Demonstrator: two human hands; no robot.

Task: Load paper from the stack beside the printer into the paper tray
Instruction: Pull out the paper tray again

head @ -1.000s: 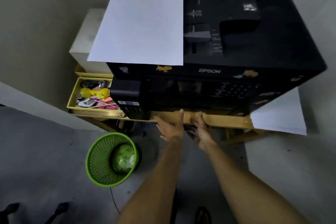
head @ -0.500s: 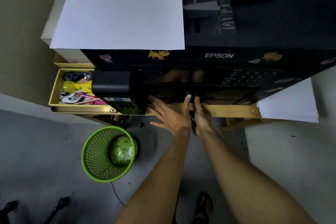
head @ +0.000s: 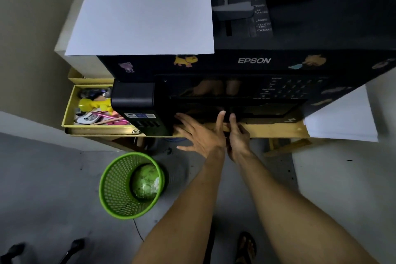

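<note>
A black Epson printer (head: 252,61) stands on a wooden table (head: 276,129). White paper (head: 145,8) lies on its top at the left. A paper stack (head: 340,118) sits beside the printer on the right. My left hand (head: 199,133) is spread flat with fingertips against the printer's dark lower front, where the paper tray (head: 257,113) is. My right hand (head: 237,135) is beside it, fingers pointing at the same lower edge; whether it grips anything is hidden by shadow.
A yellow box (head: 70,109) with pens and small items sits left of the printer. A green mesh bin (head: 130,186) stands on the floor below. A sandalled foot (head: 246,246) shows at the bottom. Walls close in on the left.
Both hands have moved up from the table edge to the printer's lower front. My head has come closer, so the printer fills more of the view.
</note>
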